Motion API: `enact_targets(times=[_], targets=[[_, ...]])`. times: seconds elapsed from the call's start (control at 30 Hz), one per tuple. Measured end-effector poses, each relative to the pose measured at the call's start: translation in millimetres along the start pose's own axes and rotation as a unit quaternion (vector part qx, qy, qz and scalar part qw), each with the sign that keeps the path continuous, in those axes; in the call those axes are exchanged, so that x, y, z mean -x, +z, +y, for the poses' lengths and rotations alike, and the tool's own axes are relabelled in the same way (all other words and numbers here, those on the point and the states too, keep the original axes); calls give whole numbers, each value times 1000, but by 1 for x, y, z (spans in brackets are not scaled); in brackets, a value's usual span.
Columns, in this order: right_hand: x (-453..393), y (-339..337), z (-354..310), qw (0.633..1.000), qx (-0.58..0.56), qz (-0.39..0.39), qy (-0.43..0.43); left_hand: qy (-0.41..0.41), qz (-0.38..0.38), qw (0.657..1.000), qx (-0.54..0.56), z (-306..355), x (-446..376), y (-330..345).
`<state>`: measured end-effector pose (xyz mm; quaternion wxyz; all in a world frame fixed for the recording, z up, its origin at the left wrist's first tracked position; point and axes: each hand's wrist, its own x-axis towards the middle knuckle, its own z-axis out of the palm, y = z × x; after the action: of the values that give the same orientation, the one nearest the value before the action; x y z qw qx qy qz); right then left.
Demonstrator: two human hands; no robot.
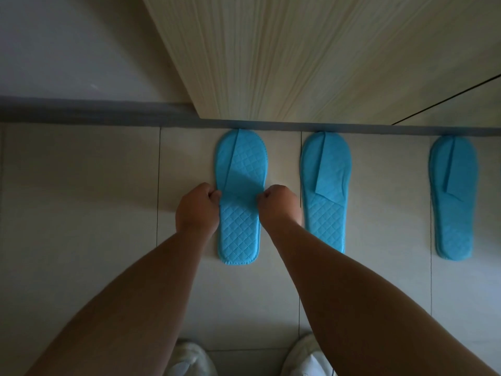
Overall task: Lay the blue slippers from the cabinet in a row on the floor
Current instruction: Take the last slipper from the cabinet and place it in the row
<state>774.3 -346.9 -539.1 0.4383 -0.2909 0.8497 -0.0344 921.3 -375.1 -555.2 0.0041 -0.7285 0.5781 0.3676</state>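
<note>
Three flat blue quilted slippers lie on the tiled floor with their toes against the grey skirting. The left slipper (240, 229) is between my hands. My left hand (199, 210) pinches its left edge at mid-length, and my right hand (280, 206) pinches its right edge. The middle slipper (325, 191) lies just right of my right wrist. The right slipper (454, 202) lies further off, with a wider gap. Each slipper's upper band is folded flat across the sole.
The pale wooden cabinet (298, 58) stands above the slippers, with a dark door gap at the right. A grey skirting (81, 109) runs along the white wall at the left. My white shoes (189, 359) are at the bottom edge. Floor tiles (81, 199) extend to the left.
</note>
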Motion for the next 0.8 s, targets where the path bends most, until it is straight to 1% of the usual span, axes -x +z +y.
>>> enact_targets(times=[0.17,0.53,0.8], targets=[[-1,0,0,1000,14,4,-5,9,7,1000,-4,2,0,0],[-1,1,-2,999,25,22,3,15,-8,1000,-15,5,1,-2],[3,-6,-8,999,34,3,17,25,-40,998,-42,7,4,-8]])
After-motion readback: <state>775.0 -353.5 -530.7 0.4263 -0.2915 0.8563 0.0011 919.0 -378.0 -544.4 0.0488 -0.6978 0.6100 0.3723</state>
